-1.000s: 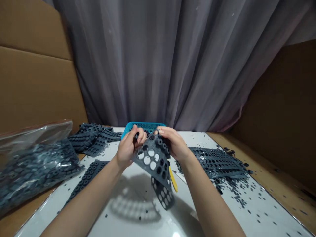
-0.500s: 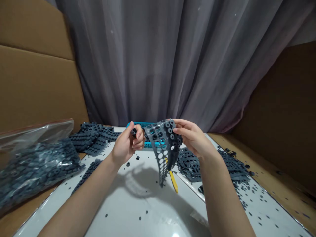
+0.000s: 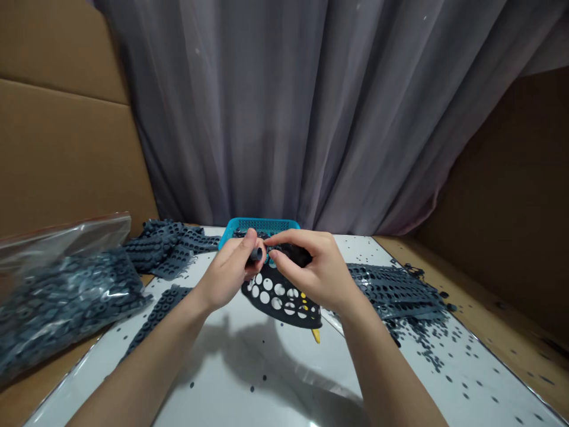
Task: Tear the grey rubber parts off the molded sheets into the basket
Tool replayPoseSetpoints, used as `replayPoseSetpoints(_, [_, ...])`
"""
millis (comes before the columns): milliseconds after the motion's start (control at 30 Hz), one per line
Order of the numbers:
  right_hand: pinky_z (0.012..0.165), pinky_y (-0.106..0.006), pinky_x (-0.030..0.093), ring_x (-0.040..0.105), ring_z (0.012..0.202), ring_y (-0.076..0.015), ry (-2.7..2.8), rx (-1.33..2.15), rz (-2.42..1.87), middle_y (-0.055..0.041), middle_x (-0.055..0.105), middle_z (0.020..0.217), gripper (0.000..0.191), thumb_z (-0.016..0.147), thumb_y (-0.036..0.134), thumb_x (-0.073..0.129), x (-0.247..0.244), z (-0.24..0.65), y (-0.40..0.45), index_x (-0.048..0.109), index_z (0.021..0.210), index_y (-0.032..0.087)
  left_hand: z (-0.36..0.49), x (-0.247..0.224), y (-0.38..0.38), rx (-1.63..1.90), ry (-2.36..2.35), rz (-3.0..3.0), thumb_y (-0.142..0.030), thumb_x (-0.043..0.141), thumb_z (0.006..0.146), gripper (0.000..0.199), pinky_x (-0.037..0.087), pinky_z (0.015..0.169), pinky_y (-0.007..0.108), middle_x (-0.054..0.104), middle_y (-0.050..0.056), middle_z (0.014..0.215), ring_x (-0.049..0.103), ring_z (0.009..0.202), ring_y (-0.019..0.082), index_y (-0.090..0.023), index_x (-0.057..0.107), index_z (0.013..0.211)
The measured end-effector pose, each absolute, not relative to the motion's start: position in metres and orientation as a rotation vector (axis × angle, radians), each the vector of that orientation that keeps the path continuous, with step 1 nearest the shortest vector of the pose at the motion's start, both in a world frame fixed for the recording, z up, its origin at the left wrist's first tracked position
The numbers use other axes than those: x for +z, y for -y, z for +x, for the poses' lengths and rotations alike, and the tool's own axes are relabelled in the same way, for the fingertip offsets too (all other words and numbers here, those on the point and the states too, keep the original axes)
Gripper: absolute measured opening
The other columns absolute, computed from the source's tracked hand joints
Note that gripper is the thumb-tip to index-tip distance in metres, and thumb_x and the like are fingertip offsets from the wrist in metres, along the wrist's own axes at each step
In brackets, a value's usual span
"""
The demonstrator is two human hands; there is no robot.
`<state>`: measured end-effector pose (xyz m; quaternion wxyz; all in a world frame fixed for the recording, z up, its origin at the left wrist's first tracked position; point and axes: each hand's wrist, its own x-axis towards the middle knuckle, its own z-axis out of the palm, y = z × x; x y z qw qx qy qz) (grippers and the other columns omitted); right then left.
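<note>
Between my hands hangs a dark, flexible perforated rubber sheet [image 3: 288,305], curved, with rows of round holes. My left hand [image 3: 226,270] is closed, and the end of a small dark rubber cylinder [image 3: 256,254] shows between its thumb and fingers. My right hand [image 3: 317,267] is closed at the sheet's upper part, its thumb and index fingertips close to the left fingers. What lies right between those fingertips is too small to make out. Behind the hands stands a blue basket [image 3: 267,224] with dark pieces in it. A yellow-handled tool [image 3: 316,336] is mostly hidden beneath the sheet.
A clear zip bag [image 3: 75,296] full of dark ring pieces lies at left. Dark sheets [image 3: 162,246] are piled behind it, and another strip [image 3: 155,317] lies nearer. Punched sheets [image 3: 395,290] and scattered bits lie at right. Cardboard walls [image 3: 66,148] and a grey curtain [image 3: 231,118] surround the table.
My right hand has moved left and down to meet the left hand, bringing the sheet along. The sheet has turned so its curved lower edge faces me. More of the blue basket shows.
</note>
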<state>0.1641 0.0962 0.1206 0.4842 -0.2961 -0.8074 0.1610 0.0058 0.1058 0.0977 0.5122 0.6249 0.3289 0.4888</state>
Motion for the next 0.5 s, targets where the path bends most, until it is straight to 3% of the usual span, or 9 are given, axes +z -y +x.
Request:
replayPoseSetpoints(233, [0.059,-0.025,0.044,0.061,0.062,-0.0135,1.948,0.315,-0.745,-0.0008,0.071,0.076,0.015,0.076,0.014,0.056,0.1175,0.16,-0.0949,0.069,0.081,0.02,0.0103,0.1014,-0.1001,1.179,-0.931,1.53,-0.067,0.044,0.074,0.055,0.02,0.04,0.021,0.031,-0.004,0.048,0.025,0.043,0.008,-0.017,0.048,0.053])
replayPoseSetpoints(500, [0.058,-0.023,0.041,0.059,0.061,-0.0121,1.994,0.178,-0.827,-0.0012,0.069,0.072,0.01,0.075,0.014,0.055,0.1174,0.16,-0.0952,0.065,0.075,0.017,0.0095,0.0981,-0.1018,1.129,-0.933,1.629,-0.057,0.035,0.085,0.05,0.019,0.042,0.023,0.032,-0.004,0.051,0.025,0.046,0.009,-0.016,0.046,0.057])
